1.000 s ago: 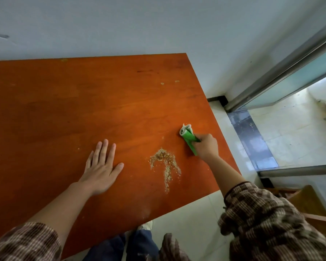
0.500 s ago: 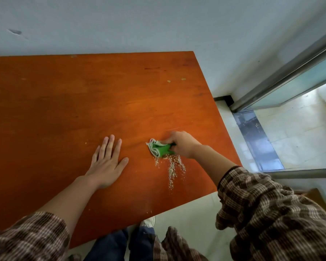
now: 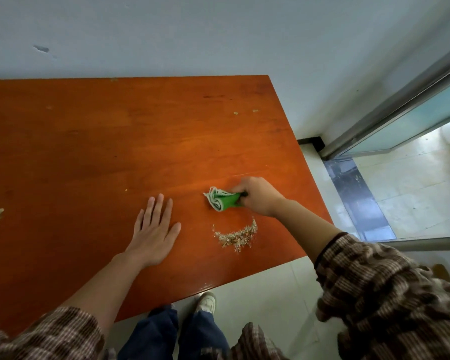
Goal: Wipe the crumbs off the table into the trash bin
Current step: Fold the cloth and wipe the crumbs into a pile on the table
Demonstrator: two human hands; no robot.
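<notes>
Right now the right hand (image 3: pixel 257 196) is closed in a fist around a bunched green cloth (image 3: pixel 222 201), whose folded end pokes out to the left and rests on the table (image 3: pixel 89 152). Held wadded like that, the cloth makes a firm edge to push with, which I'd guess is why it isn't spread flat. It sits just on the far side of the crumbs (image 3: pixel 237 236), apart from them, placed as if to drag them toward the near edge.

Those crumbs lie in a small curved heap on the right part of the table, near the near edge. A few stray specks remain well apart at the far right, and a pale fleck at far left.

Meanwhile the left hand (image 3: pixel 152 232) lies flat and open on the wood, holding nothing, fingers spread, left of the heap; it looks like a brace for leaning in.

No bin shows anywhere, so where the heap should go over the edge I cannot tell.
</notes>
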